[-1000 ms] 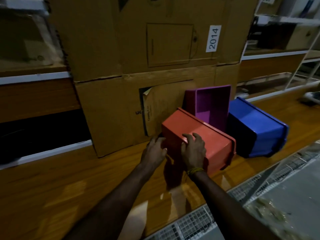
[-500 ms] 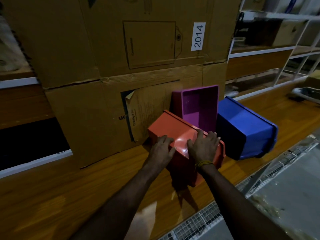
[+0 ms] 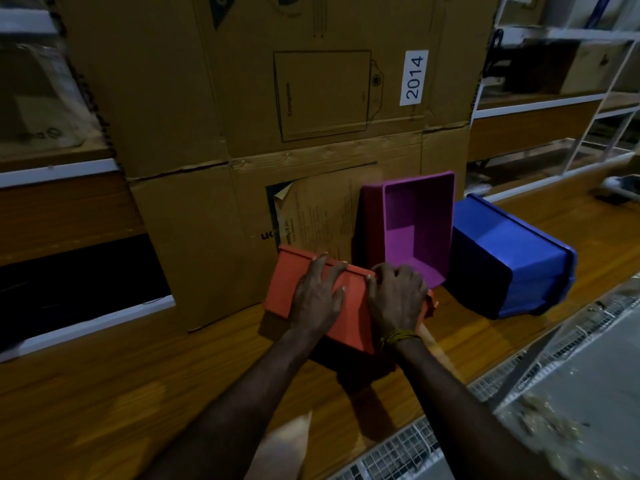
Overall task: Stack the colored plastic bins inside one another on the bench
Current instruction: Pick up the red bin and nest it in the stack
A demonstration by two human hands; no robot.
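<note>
Since no bin sits inside another yet, all stacking is left: left hand presses flat and right hand curls over the tipped orange bin on the bench, purple bin and blue bin on their sides nearby.

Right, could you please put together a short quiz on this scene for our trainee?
1. True or false: the left hand and the right hand both touch the orange bin.
2. Which bin faces the camera with its open side? A orange; B purple bin; C blue.
3. Fill in: the white label on the cardboard box reads ____.
Key: 1 true; 2 B; 3 2014.
</note>
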